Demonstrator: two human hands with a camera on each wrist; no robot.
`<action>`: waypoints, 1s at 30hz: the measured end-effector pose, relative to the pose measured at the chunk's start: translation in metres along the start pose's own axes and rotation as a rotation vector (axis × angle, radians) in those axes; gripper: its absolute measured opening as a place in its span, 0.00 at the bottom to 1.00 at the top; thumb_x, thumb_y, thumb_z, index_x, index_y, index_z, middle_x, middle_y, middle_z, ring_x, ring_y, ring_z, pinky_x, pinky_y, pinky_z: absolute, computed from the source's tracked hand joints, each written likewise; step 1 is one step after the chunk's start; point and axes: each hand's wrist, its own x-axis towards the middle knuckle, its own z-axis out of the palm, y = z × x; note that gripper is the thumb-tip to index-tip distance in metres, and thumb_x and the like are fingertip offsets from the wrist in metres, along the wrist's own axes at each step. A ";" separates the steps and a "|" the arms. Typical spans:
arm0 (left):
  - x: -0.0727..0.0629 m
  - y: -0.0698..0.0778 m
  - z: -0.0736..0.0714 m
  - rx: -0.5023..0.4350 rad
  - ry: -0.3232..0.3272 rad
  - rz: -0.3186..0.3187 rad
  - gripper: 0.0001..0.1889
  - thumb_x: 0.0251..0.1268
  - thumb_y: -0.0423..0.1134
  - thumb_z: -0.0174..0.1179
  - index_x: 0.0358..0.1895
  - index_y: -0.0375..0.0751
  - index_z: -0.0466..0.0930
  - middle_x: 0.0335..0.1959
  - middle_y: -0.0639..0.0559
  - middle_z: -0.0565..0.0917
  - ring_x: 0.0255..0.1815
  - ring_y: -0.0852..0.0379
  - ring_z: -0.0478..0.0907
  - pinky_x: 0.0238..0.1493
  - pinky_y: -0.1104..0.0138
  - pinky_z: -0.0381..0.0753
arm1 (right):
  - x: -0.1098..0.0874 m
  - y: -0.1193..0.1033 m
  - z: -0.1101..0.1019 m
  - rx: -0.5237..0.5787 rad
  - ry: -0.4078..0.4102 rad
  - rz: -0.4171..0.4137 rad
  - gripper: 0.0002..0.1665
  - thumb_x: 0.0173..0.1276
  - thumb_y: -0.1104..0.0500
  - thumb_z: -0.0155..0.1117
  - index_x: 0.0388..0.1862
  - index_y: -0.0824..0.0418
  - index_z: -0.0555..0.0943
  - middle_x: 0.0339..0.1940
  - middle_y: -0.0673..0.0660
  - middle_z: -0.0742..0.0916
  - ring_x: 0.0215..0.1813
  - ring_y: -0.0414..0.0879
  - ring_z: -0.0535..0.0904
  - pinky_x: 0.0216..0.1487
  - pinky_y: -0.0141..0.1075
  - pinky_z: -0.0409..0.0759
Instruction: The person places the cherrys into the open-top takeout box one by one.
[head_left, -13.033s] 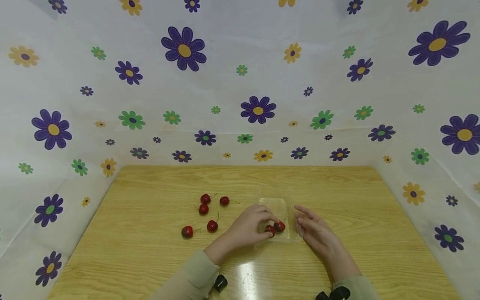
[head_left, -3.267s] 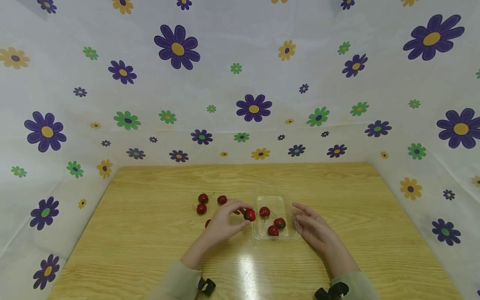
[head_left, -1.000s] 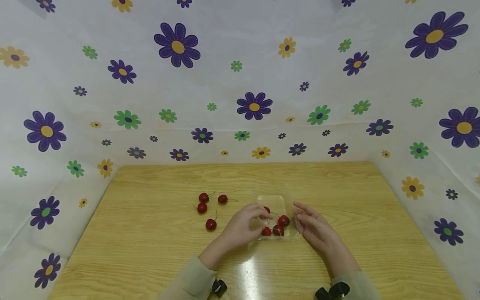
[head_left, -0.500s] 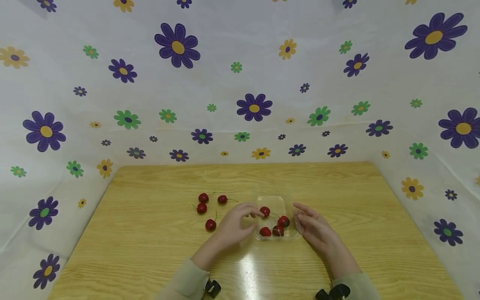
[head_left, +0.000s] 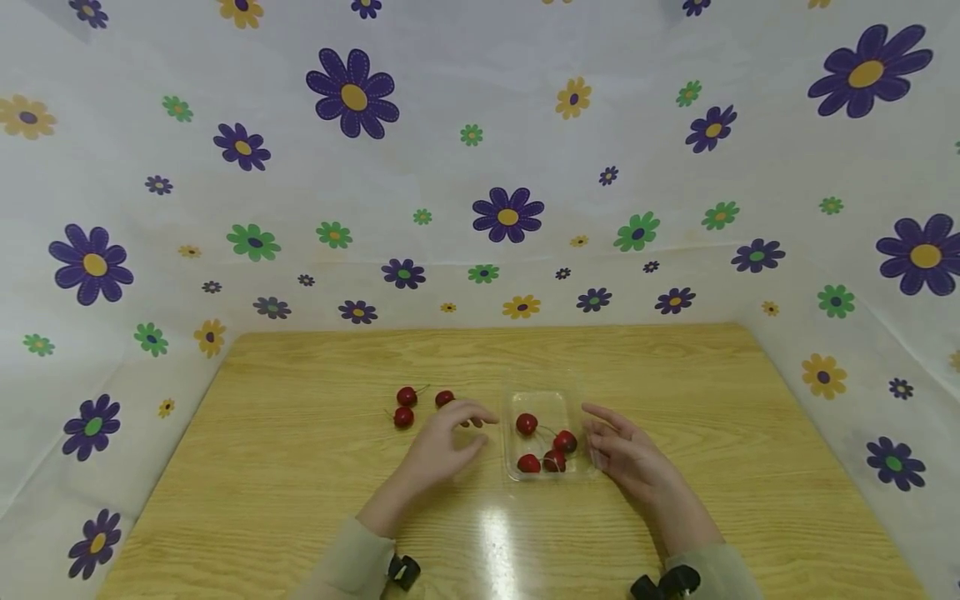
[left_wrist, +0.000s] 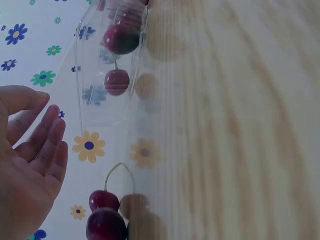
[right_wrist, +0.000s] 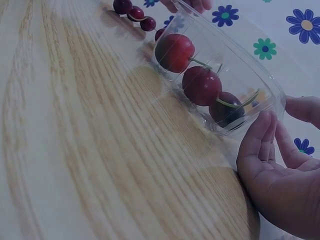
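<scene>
A clear plastic container (head_left: 540,398) holds several dark red cherries (head_left: 527,425) with green stems. My left hand (head_left: 433,454) hovers left of it, fingers loosely bent and nothing between them. In the left wrist view, a gap separates the left hand (left_wrist: 30,165) from the nearest cherries. My right hand (head_left: 637,465) rests at the container's right side; in the right wrist view, the fingertips of the right hand (right_wrist: 285,180) touch the clear wall. Loose cherries (head_left: 405,417) lie beyond the left hand, which partly covers one cherry (head_left: 444,398).
The wooden table (head_left: 300,500) reaches back to a white cloth (head_left: 420,167) printed with flowers. Black straps (head_left: 405,572) sit on both wrists over light sleeves.
Over the earlier frames, cherries went from the table into the container with my left hand. In the last second that hand withdrew leftward, having let one go. The right hand barely moved.
</scene>
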 end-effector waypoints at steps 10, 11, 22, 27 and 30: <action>-0.005 -0.013 -0.024 0.013 0.076 -0.014 0.14 0.66 0.24 0.69 0.53 0.39 0.88 0.50 0.47 0.89 0.47 0.45 0.84 0.52 0.50 0.86 | 0.001 -0.002 -0.002 -0.002 0.013 0.031 0.31 0.82 0.75 0.46 0.68 0.44 0.79 0.56 0.46 0.84 0.52 0.34 0.82 0.55 0.28 0.84; -0.005 -0.015 -0.026 0.020 0.084 -0.015 0.14 0.66 0.24 0.69 0.53 0.39 0.89 0.50 0.47 0.89 0.48 0.45 0.84 0.52 0.49 0.86 | 0.001 -0.002 -0.002 0.002 0.017 0.034 0.31 0.82 0.75 0.46 0.68 0.44 0.79 0.56 0.46 0.84 0.52 0.35 0.82 0.55 0.28 0.84; -0.007 -0.035 -0.051 -0.013 0.127 -0.129 0.13 0.70 0.27 0.67 0.55 0.38 0.88 0.50 0.43 0.89 0.48 0.43 0.82 0.47 0.49 0.84 | 0.001 -0.002 -0.001 0.047 0.012 0.040 0.31 0.81 0.76 0.46 0.67 0.45 0.79 0.56 0.46 0.85 0.52 0.34 0.83 0.55 0.28 0.84; -0.009 -0.049 -0.058 -0.012 0.168 -0.156 0.14 0.69 0.25 0.67 0.55 0.36 0.87 0.49 0.38 0.87 0.44 0.43 0.79 0.45 0.57 0.84 | 0.000 -0.001 -0.001 0.068 -0.011 0.032 0.31 0.81 0.76 0.45 0.68 0.46 0.79 0.56 0.46 0.85 0.52 0.34 0.83 0.55 0.28 0.84; -0.010 -0.055 -0.062 0.006 0.208 -0.143 0.13 0.67 0.23 0.68 0.53 0.34 0.87 0.48 0.37 0.86 0.44 0.42 0.80 0.47 0.56 0.85 | 0.000 -0.001 -0.001 0.068 -0.021 0.027 0.32 0.81 0.76 0.45 0.69 0.46 0.78 0.56 0.46 0.84 0.52 0.34 0.83 0.55 0.27 0.83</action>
